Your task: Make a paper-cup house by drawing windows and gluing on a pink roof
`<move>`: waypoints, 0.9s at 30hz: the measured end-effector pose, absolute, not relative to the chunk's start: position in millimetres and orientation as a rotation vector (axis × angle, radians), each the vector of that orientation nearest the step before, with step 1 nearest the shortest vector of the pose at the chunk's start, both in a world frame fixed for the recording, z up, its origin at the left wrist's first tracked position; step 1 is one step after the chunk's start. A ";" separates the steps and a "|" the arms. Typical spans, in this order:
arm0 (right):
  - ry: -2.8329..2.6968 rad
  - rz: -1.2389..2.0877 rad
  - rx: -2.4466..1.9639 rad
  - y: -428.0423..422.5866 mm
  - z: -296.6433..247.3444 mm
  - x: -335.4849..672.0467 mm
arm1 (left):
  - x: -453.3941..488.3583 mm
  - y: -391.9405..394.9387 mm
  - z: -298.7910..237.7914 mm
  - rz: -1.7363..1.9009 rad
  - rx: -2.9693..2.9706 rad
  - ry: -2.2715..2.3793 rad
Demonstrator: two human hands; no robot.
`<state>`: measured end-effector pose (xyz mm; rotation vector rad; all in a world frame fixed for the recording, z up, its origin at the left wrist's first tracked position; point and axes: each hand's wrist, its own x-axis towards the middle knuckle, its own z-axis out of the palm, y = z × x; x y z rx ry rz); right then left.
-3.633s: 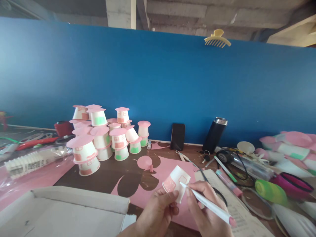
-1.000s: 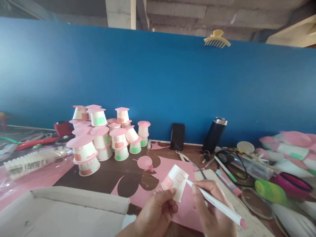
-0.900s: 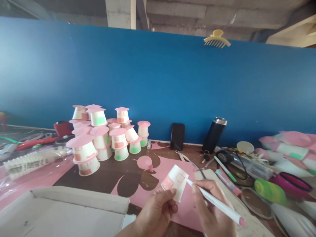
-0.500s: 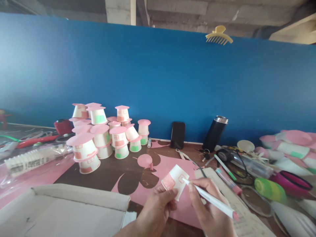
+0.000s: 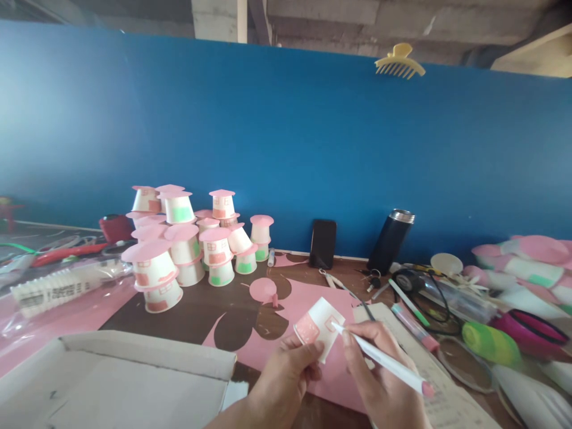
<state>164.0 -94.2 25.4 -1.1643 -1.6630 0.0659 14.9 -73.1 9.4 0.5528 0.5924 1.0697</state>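
Note:
My left hand (image 5: 290,372) is closed around a white paper cup (image 5: 322,319), tilted on its side, with a pink patch coloured near its rim and a small pink square outline drawn on its wall. In my right hand (image 5: 384,369) is a white marker (image 5: 388,360) with a pink end, its tip touching the cup at the square outline. Under both hands lies a sheet of pink paper (image 5: 299,298) with round holes cut out. A pink paper disc (image 5: 263,290) and a small pink marker cap (image 5: 274,300) sit just beyond the cup.
Decorated paper cups (image 5: 154,268) with pink roofs are stacked at the back left. An open cardboard box (image 5: 147,351) is at front left. A phone (image 5: 323,244) and black bottle (image 5: 388,241) stand by the blue partition (image 5: 286,131). Markers, cables and more cups crowd the right side.
The view has shifted very slightly. Both hands keep their hold, and the marker tip stays on the cup by the square outline.

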 end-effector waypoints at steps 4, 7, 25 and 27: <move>-1.669 0.056 -1.158 -93.4 25.0 163.1 | 14.6 -74.3 7.7 1.070 0.563 0.576; -1.668 0.059 -1.156 -93.1 24.5 163.3 | 14.8 -73.2 7.3 1.067 0.568 0.576; -1.668 0.063 -1.170 -94.5 29.7 161.1 | 14.5 -73.3 6.5 1.076 0.536 0.541; -1.671 0.069 -1.168 -94.5 29.9 161.0 | 14.7 -73.1 6.0 1.074 0.541 0.540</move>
